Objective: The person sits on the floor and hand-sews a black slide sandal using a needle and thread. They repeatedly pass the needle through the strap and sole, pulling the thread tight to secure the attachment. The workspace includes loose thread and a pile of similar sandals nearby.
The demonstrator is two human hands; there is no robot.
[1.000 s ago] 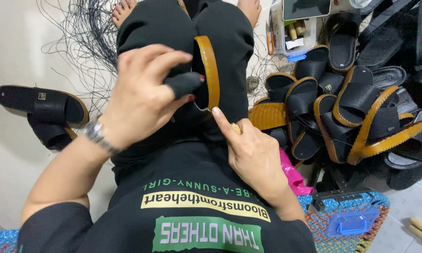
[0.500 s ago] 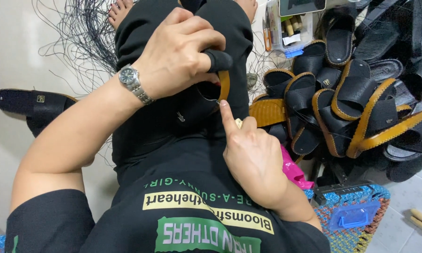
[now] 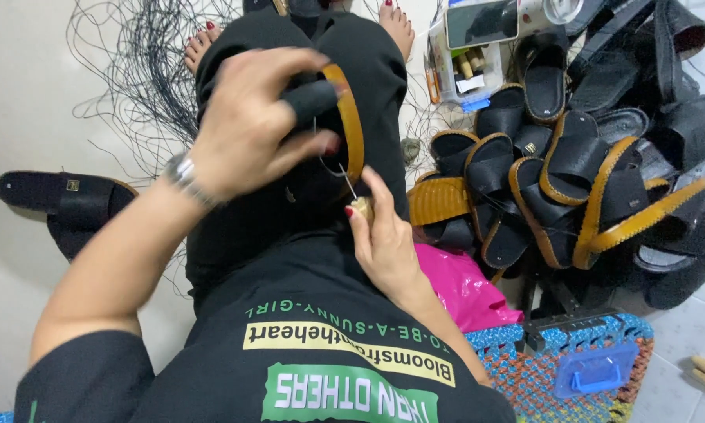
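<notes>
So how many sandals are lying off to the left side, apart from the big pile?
1: a black sandal lies on the pale floor left of the left hand. A second may sit under it, hidden.

The sandal is black with a tan-orange edge. The heap of sandals is black too, most rimmed in the same tan-orange; 1 sole is ribbed orange. The lone sandal is all black. The thread is black on a cream floor. The awl has a pale wooden handle. The bag is bright pink. The mat is woven blue, orange and yellow. The clip is blue. The watch is silver.
</notes>
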